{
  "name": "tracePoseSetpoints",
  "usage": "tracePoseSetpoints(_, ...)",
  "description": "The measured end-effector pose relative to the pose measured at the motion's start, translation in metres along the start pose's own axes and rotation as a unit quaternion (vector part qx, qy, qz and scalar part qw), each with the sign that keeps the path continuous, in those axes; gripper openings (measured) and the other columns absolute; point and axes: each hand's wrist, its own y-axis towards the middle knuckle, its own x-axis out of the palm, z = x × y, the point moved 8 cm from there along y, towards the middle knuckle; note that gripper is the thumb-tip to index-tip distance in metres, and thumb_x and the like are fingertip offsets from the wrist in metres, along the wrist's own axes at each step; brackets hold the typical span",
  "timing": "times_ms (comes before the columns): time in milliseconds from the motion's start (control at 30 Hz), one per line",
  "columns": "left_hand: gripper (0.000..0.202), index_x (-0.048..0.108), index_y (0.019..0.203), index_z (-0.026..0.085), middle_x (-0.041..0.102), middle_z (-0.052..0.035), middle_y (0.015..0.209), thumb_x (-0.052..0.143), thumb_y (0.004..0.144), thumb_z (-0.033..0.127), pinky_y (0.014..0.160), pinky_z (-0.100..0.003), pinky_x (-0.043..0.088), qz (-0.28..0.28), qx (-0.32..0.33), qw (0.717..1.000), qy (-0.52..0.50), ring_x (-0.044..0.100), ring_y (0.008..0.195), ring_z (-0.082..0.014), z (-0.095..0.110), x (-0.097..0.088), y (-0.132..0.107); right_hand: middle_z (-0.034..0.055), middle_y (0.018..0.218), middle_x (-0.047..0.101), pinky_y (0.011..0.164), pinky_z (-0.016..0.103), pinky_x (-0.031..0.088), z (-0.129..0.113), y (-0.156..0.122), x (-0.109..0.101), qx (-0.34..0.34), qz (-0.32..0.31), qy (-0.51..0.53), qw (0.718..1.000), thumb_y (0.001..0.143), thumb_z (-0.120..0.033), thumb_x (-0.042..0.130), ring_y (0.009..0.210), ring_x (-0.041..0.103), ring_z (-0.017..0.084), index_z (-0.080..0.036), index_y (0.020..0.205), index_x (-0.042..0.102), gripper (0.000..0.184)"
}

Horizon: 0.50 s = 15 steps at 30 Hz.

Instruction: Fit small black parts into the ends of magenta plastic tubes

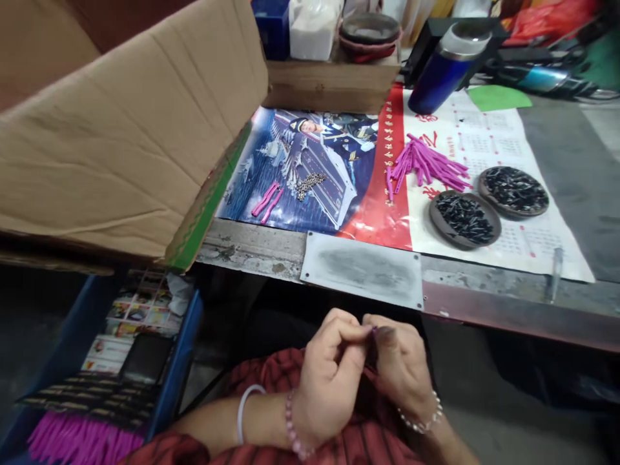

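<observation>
Calendar poster (494, 126): white part at 2 o'clock, brightly and fairly evenly lit
White container (314, 35): 12 o'clock, washed out, little detail
Blue bottle (438, 77): between 1 and 2 o'clock, pale highlights on its lid
Red bag (552, 22): 2 o'clock, smeared, out of focus
Cardboard box (145, 135): 10 o'clock, soft light, stretched toward the edge
Left hand (332, 374), right hand (404, 358): between 5 and 6 o'clock, fingertips slightly blurred
Under the table (368, 252): 4 o'clock, deep shadow
</observation>
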Motion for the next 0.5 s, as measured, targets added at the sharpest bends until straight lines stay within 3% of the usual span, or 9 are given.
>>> tracePoseSetpoints(67, 0.011, 0.064, 0.096, 0.02, 0.053, -0.0011, 0.089, 0.055, 0.099, 0.014, 0.067, -0.022, 0.044, -0.008, -0.02, 1.0, -0.01, 0.052, 0.075, -0.0113, -0.002, 0.001, 0.0, -0.0035, 0.053, 0.037, 0.044, 0.025, 0.031, 0.007, -0.001, -0.01, 0.034, 0.047, 0.023, 0.998, 0.108, -0.048, 0.02, 0.045, 0.038, 0.011, -0.022, 0.059, 0.036, 0.058)
tracePoseSetpoints(200, 0.01, 0.065, 0.098, 0.022, 0.054, -0.0012, 0.091, 0.056, 0.099, 0.017, 0.07, -0.023, 0.045, -0.015, -0.034, 0.999, -0.019, 0.053, 0.078, -0.0118, -0.005, 0.003, 0.0, -0.0015, 0.068, 0.053, 0.049, 0.024, 0.039, 0.015, -0.006, -0.017, 0.075, 0.07, 0.006, 0.995, 0.095, -0.049, 0.061, 0.055, 0.047, 0.012, -0.021, 0.072, 0.052, 0.037)
tracePoseSetpoints(333, 0.012, 0.067, 0.098, 0.024, 0.053, 0.0003, 0.091, 0.057, 0.1, 0.018, 0.067, -0.021, 0.043, -0.004, -0.073, 0.997, -0.025, 0.051, 0.073, -0.0093, -0.012, 0.003, 0.0, -0.004, 0.065, 0.05, 0.048, 0.022, 0.038, 0.025, -0.015, -0.037, 0.09, 0.203, 0.018, 0.975, 0.101, -0.036, 0.053, 0.052, 0.046, 0.01, -0.022, 0.071, 0.05, 0.033)
tracePoseSetpoints(433, 0.009, 0.067, 0.098, 0.025, 0.054, 0.0, 0.093, 0.059, 0.099, 0.021, 0.068, -0.021, 0.044, -0.008, -0.072, 0.997, -0.03, 0.053, 0.077, -0.0105, -0.011, 0.004, 0.001, -0.0007, 0.079, 0.058, 0.056, 0.023, 0.045, 0.026, -0.014, -0.026, 0.079, 0.137, 0.005, 0.987, 0.09, -0.036, 0.069, 0.063, 0.054, 0.013, -0.021, 0.086, 0.058, 0.019)
tracePoseSetpoints(500, 0.009, 0.067, 0.098, 0.025, 0.054, 0.0003, 0.094, 0.059, 0.099, 0.022, 0.066, -0.02, 0.044, -0.004, -0.085, 0.996, -0.036, 0.052, 0.076, -0.01, -0.013, 0.004, 0.001, -0.0024, 0.075, 0.055, 0.052, 0.022, 0.043, 0.028, -0.015, -0.027, 0.082, 0.145, 0.028, 0.986, 0.095, -0.034, 0.063, 0.058, 0.051, 0.011, -0.022, 0.085, 0.057, 0.016)
